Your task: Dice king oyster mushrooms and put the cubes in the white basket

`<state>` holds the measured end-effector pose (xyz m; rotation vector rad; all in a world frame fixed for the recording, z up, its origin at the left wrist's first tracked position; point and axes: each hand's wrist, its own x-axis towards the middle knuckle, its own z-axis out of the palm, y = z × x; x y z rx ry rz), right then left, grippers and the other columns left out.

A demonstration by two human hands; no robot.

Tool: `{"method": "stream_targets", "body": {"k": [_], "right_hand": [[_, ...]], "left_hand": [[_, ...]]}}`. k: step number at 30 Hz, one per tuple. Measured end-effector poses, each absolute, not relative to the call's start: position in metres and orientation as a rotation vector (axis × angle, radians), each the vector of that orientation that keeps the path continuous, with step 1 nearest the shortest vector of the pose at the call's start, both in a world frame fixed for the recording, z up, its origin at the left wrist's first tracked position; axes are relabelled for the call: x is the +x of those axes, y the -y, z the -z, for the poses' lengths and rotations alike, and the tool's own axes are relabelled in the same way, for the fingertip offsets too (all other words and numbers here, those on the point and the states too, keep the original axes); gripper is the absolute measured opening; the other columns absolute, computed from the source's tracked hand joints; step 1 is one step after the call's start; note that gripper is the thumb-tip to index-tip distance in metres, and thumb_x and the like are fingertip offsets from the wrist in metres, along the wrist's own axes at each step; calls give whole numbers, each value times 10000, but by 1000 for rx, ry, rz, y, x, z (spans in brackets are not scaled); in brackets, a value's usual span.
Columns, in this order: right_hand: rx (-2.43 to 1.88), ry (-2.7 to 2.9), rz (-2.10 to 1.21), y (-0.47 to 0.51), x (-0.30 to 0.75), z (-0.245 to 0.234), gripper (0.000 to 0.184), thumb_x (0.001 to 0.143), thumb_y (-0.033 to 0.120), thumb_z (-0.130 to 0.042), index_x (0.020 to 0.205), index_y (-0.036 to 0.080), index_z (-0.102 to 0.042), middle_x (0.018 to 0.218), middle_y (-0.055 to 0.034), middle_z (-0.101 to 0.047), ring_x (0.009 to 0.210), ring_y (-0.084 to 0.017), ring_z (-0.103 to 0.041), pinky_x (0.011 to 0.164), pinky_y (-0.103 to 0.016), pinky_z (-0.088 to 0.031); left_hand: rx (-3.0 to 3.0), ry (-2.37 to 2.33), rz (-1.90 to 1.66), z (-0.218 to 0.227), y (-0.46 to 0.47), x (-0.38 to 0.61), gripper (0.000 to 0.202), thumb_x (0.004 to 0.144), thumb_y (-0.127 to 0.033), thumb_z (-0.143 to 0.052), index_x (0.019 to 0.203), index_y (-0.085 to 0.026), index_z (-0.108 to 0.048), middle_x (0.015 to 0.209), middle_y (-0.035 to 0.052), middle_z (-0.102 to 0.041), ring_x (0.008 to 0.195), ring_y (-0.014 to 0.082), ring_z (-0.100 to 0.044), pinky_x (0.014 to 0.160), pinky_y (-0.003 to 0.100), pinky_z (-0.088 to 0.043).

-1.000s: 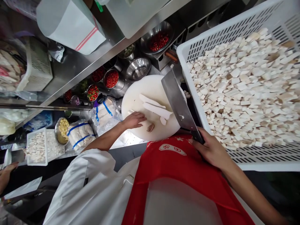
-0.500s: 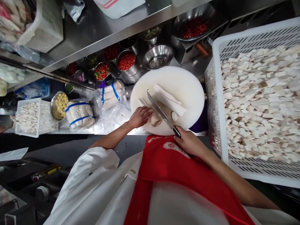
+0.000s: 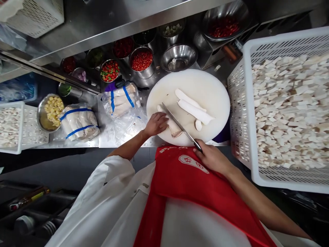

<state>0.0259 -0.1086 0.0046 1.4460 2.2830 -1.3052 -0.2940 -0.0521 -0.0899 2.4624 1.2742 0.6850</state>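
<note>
My left hand (image 3: 156, 122) is curled over a thick, pale king oyster mushroom (image 3: 173, 128), fingers pressed down on its stem. Gripped by its black handle in my right hand (image 3: 212, 158) is a long kitchen knife (image 3: 178, 122). Its blade lies along the mushroom's right side, close to my left fingertips; how deep the edge sits I cannot tell. Under them is a round white cutting board (image 3: 218, 92). Two long mushroom slices (image 3: 195, 111) lie to the right of the blade, with a small rounded mushroom piece (image 3: 198, 125) just below them.
A white basket (image 3: 247, 103) of cut mushroom chunks stands at the right. Bagged mushrooms (image 3: 79, 123) and a bowl of yellow pieces (image 3: 52, 111) sit left. Behind the board are a metal bowl (image 3: 179, 58) and a pot of chopped red chillies (image 3: 142, 61), below a steel shelf (image 3: 115, 27).
The view has shifted slightly. The knife blade has come a little left and nearer me, closer against the mushroom. My left hand stays on the mushroom.
</note>
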Motion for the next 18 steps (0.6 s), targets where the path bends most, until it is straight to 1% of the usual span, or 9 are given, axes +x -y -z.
{"method": "stream_targets", "body": {"k": [2,4,10,13,18], "right_hand": [[1493,-2280,1302,109,23,-12,391,988,347,-374,1328,176,-466,1079,-137,-723,975,-295,-680,777,-343,-459],[1544,-2282,1298,110,19,-23,400,992,353,-365,1343,177,-446,1095,-137,-718,996,-297,-680,790,-344,-465],[1573,-2271,1233,117,1,-53,393,992,336,-341,1340,172,-426,1022,-135,-728,928,-311,-700,735,-352,-465],[1546,-2251,1239,116,-10,-58,372,992,317,-325,1317,167,-428,984,-134,-726,894,-305,-701,722,-351,-459],[1487,-2215,1259,111,-23,-54,317,992,293,-295,1237,160,-446,906,-126,-717,821,-291,-688,683,-343,-430]], "left_hand": [[2505,-1150,-623,90,52,-291,308,914,-399,-600,1140,-196,-652,1233,127,-617,1201,280,-538,986,470,-475],[2507,-1088,-602,92,52,-289,301,913,-420,-602,1102,-197,-670,1172,116,-643,1158,273,-560,970,459,-476],[2451,-1125,-678,103,49,-286,304,893,-489,-614,987,-209,-686,1049,88,-655,1069,244,-574,963,452,-459],[2424,-1202,-750,107,49,-286,310,886,-508,-620,943,-210,-686,1011,72,-663,1035,233,-571,944,434,-452],[2393,-1244,-765,108,48,-285,314,887,-527,-618,925,-223,-689,1004,50,-682,1051,230,-562,946,418,-434]]}}
